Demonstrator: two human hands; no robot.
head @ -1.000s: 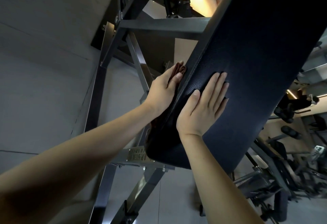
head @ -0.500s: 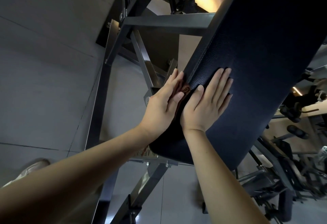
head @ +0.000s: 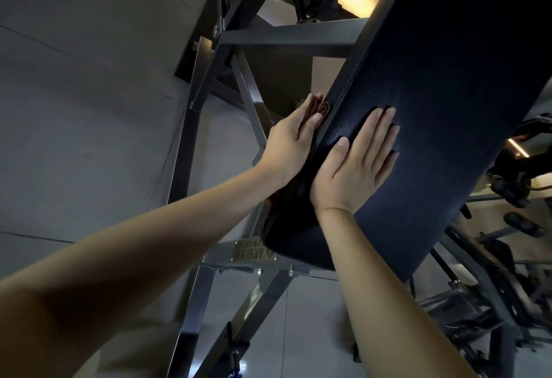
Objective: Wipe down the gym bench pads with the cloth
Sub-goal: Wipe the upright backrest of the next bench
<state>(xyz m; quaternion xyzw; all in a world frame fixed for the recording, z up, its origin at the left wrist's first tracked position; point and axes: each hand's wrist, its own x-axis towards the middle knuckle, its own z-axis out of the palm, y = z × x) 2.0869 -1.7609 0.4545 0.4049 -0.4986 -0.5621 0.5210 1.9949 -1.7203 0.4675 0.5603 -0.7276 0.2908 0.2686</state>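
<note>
Step in hand, I'd say: wiping the side edge of the long dark-navy textured vinyl bench pad (head: 433,103), which runs diagonally from lower centre to upper right of frame. The folded reddish-brown cloth (head: 324,108) is at frame centre, sandwiched btw the left hand (head: 288,143) & the pad's left edge. A tail of it hangs below the wrist. Left fingers straight, pressed together, flat on cloth, thumb laid over it, no pinch. Right hand (head: 355,165) is just to the right, flat on the pad's top face, fingers straight & close, thumb a bit apart, prob bracing.

To do it well:
- Even palm pressure.
- Run the cloth along the edge, not across.
- Gather the hanging tail so it can't snag the grey steel frame (head: 286,40) at left.
- Rounded lower end by the brass nameplate (head: 254,253) likely needs a pass too.
- Can't tell if the top face is wiped yet.
</note>
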